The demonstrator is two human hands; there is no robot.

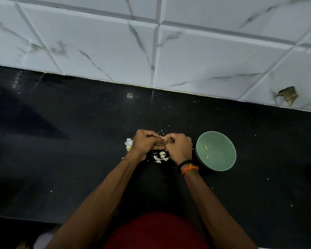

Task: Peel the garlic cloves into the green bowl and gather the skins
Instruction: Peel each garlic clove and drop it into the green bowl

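Garlic clove (pixel 163 138) sits pinched between both hands above the black counter (pixel 79 141), its long axis too hidden by fingers to tell. Left hand (pixel 145 142) curls round it from the left; right hand (pixel 178 147) picks at it with thumb and fingertips from the right. Green bowl (pixel 216 151) stands just beside the right hand, on its outer side, so the right hand is the nearer one for the drop. Loose skins (pixel 161 157) lie directly below the hands; more garlic (pixel 128 144) lies just left of the left hand.

Home kitchen: black stone counter (pixel 79 141), white marble-look wall tiles (pixel 97 51), green bowl (pixel 223 162).
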